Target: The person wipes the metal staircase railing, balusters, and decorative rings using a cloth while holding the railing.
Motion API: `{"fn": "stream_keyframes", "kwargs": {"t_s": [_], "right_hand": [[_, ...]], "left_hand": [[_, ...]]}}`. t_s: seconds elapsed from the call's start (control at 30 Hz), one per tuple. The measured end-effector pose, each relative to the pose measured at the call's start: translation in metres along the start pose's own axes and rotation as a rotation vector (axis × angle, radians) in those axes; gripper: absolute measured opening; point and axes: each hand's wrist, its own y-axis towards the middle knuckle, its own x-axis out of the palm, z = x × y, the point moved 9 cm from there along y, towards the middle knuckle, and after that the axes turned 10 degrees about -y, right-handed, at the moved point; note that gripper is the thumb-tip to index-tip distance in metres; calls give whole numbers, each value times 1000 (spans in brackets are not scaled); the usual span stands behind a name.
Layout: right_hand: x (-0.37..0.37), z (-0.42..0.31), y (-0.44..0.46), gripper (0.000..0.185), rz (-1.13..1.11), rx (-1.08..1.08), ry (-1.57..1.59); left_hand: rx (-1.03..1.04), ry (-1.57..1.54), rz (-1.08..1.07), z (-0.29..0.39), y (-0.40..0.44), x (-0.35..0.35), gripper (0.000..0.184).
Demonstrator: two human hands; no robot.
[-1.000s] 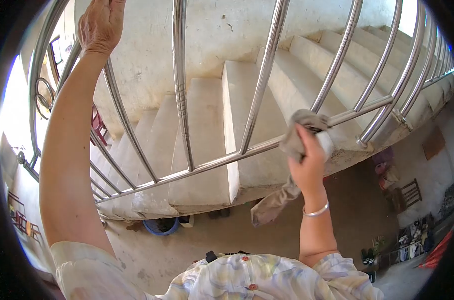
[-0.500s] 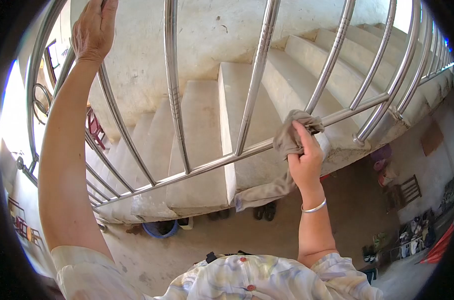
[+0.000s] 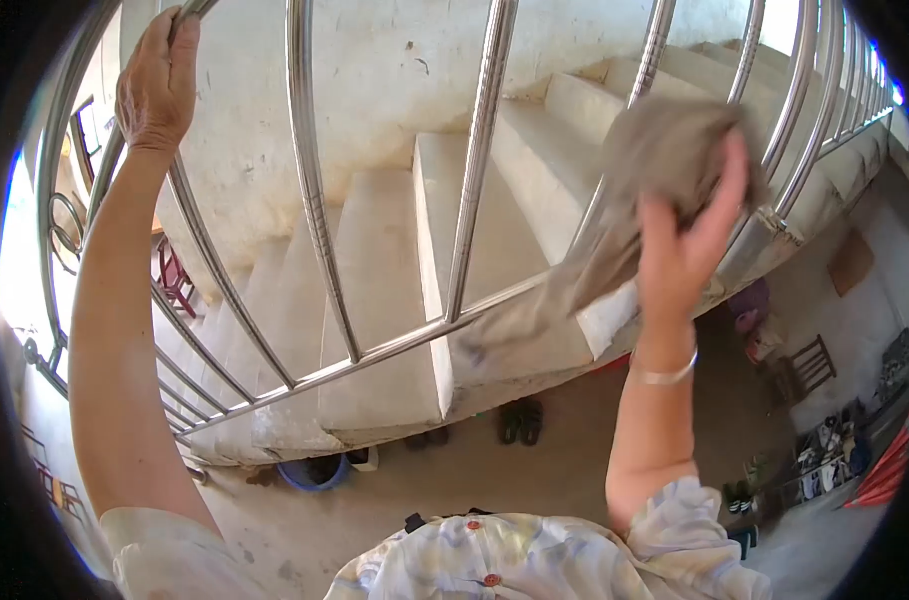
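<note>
At the upper left, my left hand (image 3: pixel 159 85) is wrapped round the top handrail (image 3: pixel 199 8) of a shiny metal stair railing. My right hand (image 3: pixel 674 265), blurred by motion, holds a grey-brown rag (image 3: pixel 664 150) between thumb and fingers. The rag is bunched at the top, and a long end trails down to the left, across the bottom rail (image 3: pixel 399 345). Behind the rag are upright bars of the railing, partly covered by it. I cannot tell whether the rag touches them. A silver bangle (image 3: pixel 666 376) circles my right wrist.
Concrete steps (image 3: pixel 374 270) rise to the right behind the railing, beside a stained wall (image 3: pixel 244 130). Below the stairs are a blue basin (image 3: pixel 314 478), dark shoes (image 3: pixel 520 422), a wooden chair (image 3: pixel 809 370) and a rack of shoes (image 3: pixel 829 455). A red chair (image 3: pixel 174 275) shows through the bars.
My right hand has lifted the rag off the bottom rail, up and to the right, in front of the upright bars. My left hand still grips the handrail; the view has shifted slightly.
</note>
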Motion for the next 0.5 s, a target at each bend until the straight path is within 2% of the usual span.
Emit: {"fn": "stream_keyframes", "kwargs": {"t_s": [0.1,0.17,0.23,0.3,0.37,0.5], "right_hand": [[22,18,37,72,33,-84,-69],[57,51,21,68,-94,-12,-327],[66,65,-8,59,-215,12,-310],[54,54,-47,48,-73,153,-237],[55,45,-89,43,-140,-43,-544],[53,47,-88,41,-225,-89,-490]], "left_hand": [[67,34,46,5,0,-1,43],[65,0,64,2,0,-3,41],[31,-10,45,4,0,-2,41],[-11,-5,34,1,0,-3,42],[-8,19,39,2,-1,-1,41],[33,38,60,8,-1,-3,40]]}}
